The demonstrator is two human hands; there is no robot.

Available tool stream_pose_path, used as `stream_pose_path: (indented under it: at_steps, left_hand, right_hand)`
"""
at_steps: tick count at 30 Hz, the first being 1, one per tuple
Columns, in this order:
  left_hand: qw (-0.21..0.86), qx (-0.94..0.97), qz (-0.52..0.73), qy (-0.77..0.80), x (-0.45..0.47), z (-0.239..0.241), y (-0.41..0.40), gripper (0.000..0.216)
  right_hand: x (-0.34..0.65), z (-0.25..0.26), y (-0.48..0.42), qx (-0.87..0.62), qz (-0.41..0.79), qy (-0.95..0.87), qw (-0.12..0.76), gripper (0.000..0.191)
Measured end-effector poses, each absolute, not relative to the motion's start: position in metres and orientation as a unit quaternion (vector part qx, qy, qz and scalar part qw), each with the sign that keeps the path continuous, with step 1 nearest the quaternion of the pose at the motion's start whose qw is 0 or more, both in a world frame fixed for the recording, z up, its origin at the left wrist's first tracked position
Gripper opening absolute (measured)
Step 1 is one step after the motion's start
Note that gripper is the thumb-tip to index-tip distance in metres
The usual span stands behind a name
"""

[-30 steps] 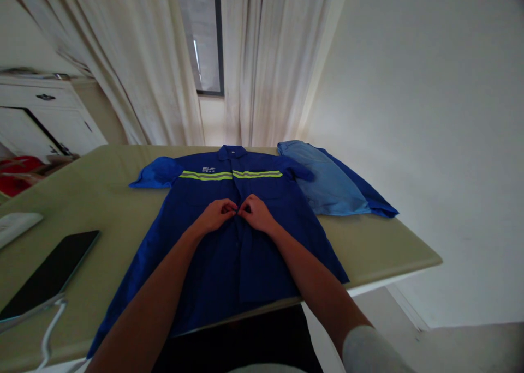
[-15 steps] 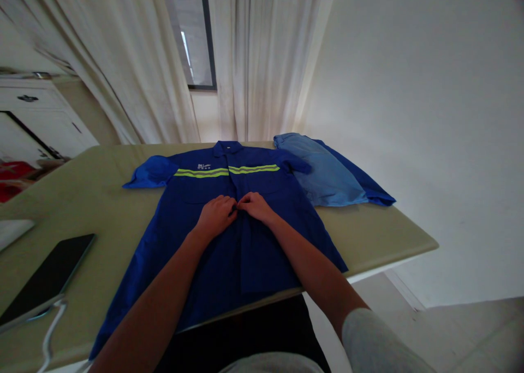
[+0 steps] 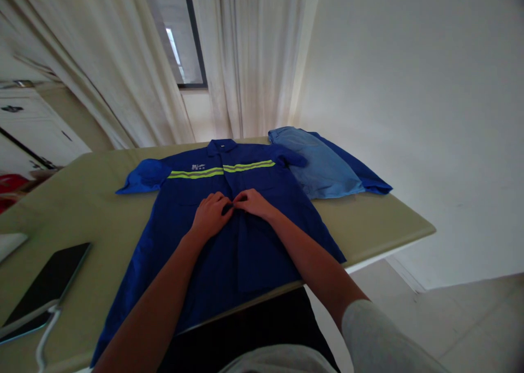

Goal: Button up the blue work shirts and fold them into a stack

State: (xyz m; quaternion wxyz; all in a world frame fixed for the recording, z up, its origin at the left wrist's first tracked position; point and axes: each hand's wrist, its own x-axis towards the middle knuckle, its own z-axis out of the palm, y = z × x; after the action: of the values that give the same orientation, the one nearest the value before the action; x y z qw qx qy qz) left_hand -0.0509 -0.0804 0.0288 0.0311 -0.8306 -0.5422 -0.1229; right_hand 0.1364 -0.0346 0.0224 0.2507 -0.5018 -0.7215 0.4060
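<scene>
A dark blue work jacket (image 3: 262, 247) lies front side up, with its collar at the far end and a yellow-green reflective band across the chest. Its front placket runs down the middle. My left hand (image 3: 212, 214) is closed in a pinch on the placket edge, below the band. Right beside it, my right hand (image 3: 252, 203) pinches the same placket, fingertips almost touching those of the left. Whatever small part of the placket sits between the fingertips is too small to make out.
A light blue garment (image 3: 319, 163) lies beyond the jacket's right sleeve, over another dark blue piece. At the left, a black phone or tablet (image 3: 49, 280) has a white cable (image 3: 46, 335). The table (image 3: 380, 220) ends near the white wall (image 3: 388, 116); curtains (image 3: 254, 62) hang behind.
The view has shifted slightly, so the scene sits a little further left. Both hands stay at the same place on the placket, with small finger movements.
</scene>
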Motion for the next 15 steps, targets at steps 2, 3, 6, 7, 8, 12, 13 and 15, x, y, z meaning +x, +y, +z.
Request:
stream_pose_path:
  at_steps: [2,3,6,7,8,12,13,15]
  left_hand:
    - [-0.006,-0.826,-0.144,-0.545,-0.053,0.022,-0.080,0.035]
    - [-0.020,-0.825,-0.145,-0.546,-0.053,0.019,-0.080,0.040]
    - [-0.032,-0.821,-0.121,-0.556,-0.051,0.007,-0.078,0.049]
    - [-0.030,-0.820,-0.109,-0.562,-0.049,0.004,-0.076,0.050]
    - [-0.029,-0.818,-0.098,-0.566,-0.048,0.001,-0.073,0.051]
    - [-0.026,-0.807,-0.094,-0.582,-0.046,0.000,-0.048,0.053]
    - [-0.023,-0.802,-0.103,-0.588,-0.046,0.002,-0.042,0.053]
    - [-0.013,-0.792,-0.135,-0.595,-0.045,0.005,-0.031,0.051]
  right_hand:
    - [0.142,0.028,-0.036,-0.475,0.374,-0.753,0.261,0.027]
    - [0.145,0.031,-0.038,-0.466,0.346,-0.770,0.266,0.030]
    - [0.149,0.041,-0.049,-0.465,0.261,-0.809,0.248,0.025]
    - [0.149,0.045,-0.054,-0.473,0.238,-0.818,0.228,0.022]
    - [0.149,0.048,-0.059,-0.483,0.217,-0.824,0.204,0.019]
    - [0.145,0.056,-0.079,-0.515,0.173,-0.831,0.121,0.030]
    - [0.145,0.057,-0.082,-0.511,0.173,-0.835,0.105,0.031]
    - [0.145,0.058,-0.085,-0.495,0.179,-0.847,0.076,0.027]
